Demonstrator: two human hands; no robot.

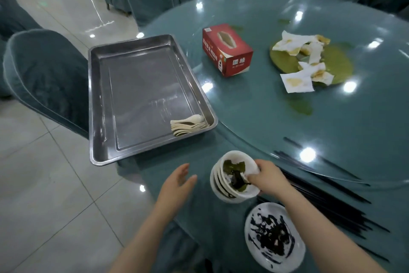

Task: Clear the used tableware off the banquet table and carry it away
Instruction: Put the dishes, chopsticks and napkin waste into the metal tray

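Right hand (269,178) grip pinched on rim of tilted bowl stack (233,180) at near edge of surface; left hand (180,180) spread apart, empty, beside it. Stack likely heavy, breakable, greasy; support underneath before tray (99,104)

Bright overhead lamps glare off the glass tabletop (276,104); soft focus, edges bowed

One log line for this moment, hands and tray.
right hand: grips stacked bowls | left hand: open beside stack | tray: holds spoons | plate, chopsticks: uncleared
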